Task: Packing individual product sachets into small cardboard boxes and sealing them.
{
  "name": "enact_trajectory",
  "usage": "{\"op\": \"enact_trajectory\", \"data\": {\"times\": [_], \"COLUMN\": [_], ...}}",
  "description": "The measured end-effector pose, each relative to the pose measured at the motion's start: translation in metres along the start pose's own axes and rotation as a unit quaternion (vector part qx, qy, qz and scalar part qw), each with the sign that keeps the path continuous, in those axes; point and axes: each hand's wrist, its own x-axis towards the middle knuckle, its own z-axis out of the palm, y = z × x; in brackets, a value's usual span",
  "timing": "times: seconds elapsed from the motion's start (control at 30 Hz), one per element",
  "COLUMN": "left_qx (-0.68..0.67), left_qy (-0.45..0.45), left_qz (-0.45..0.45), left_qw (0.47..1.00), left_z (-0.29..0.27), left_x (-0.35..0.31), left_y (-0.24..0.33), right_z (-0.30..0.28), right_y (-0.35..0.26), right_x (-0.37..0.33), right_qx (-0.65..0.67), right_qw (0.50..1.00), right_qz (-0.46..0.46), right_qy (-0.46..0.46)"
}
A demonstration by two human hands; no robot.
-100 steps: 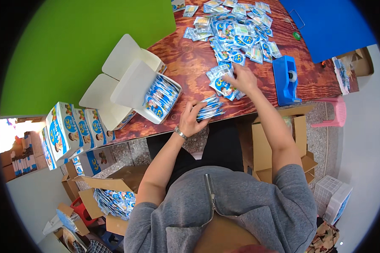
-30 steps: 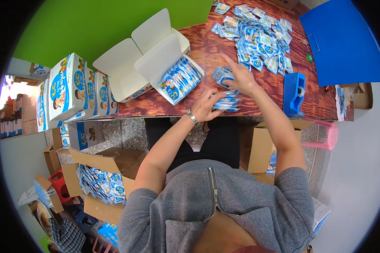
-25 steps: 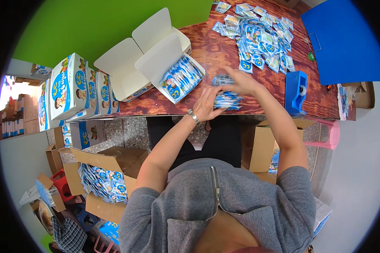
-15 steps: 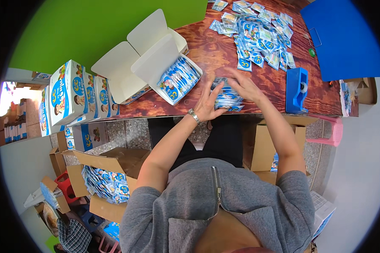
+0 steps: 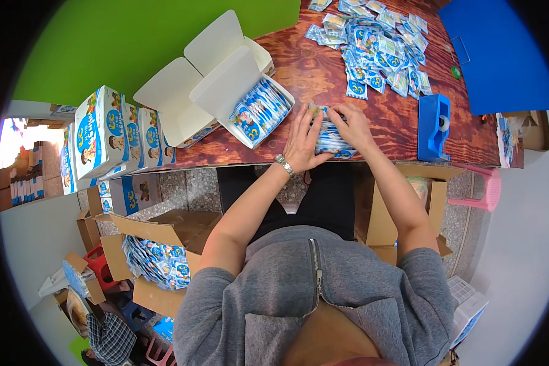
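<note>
Between my two hands, near the table's front edge, lies a row of blue-and-white sachets (image 5: 333, 141) standing close together. My left hand (image 5: 303, 139), with a metal-band watch at its wrist, presses along the row's left side, thumb at the near end. Curved over the far right part of the row is my right hand (image 5: 352, 127). Just left of them sits an open white box (image 5: 230, 125) holding a row of the same sachets. A loose heap of sachets (image 5: 384, 52) spreads over the far table.
A blue tape dispenser (image 5: 431, 131) stands right of my hands. Another open white carton (image 5: 171, 104) is behind the filled box, with printed boxes (image 5: 100, 137) stacked at left. Below the table, an open cardboard box (image 5: 149, 229) holds more sachets.
My right hand has come down onto the sachet row, and both hands have closed in around it. The filled box stays in its place.
</note>
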Motion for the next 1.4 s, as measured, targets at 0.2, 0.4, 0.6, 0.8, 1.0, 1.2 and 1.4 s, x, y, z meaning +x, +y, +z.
{"op": "enact_trajectory", "data": {"times": [0.2, 0.4, 0.6, 0.8, 1.0, 1.2, 1.4], "left_qx": [-0.055, -0.065, -0.073, -0.079, -0.109, -0.058, 0.235], "left_qy": [0.003, -0.006, -0.006, -0.036, -0.043, -0.067, 0.060], "left_qz": [-0.045, -0.029, -0.013, -0.009, -0.035, -0.055, 0.015], "left_qw": [0.997, 0.997, 0.997, 0.996, 0.993, 0.995, 0.970], "left_z": [0.006, 0.008, 0.011, 0.007, 0.004, -0.020, -0.123], "left_x": [0.001, -0.003, 0.008, 0.010, 0.000, 0.005, -0.041], "left_y": [-0.002, -0.003, -0.007, -0.017, -0.021, 0.008, 0.011], "right_z": [-0.009, -0.018, 0.000, -0.033, -0.045, -0.012, -0.032], "right_y": [0.004, 0.013, 0.016, 0.003, -0.056, -0.032, -0.031], "right_x": [0.015, 0.010, -0.028, -0.012, -0.005, -0.013, -0.001], "right_qx": [0.053, -0.033, 0.317, 0.169, -0.297, -0.274, -0.228], "right_qw": [0.990, 0.981, 0.937, 0.971, 0.912, 0.935, 0.953], "right_qz": [0.088, 0.036, 0.144, 0.045, -0.126, -0.066, -0.053], "right_qy": [-0.101, -0.186, -0.023, -0.163, -0.252, -0.214, -0.190]}}
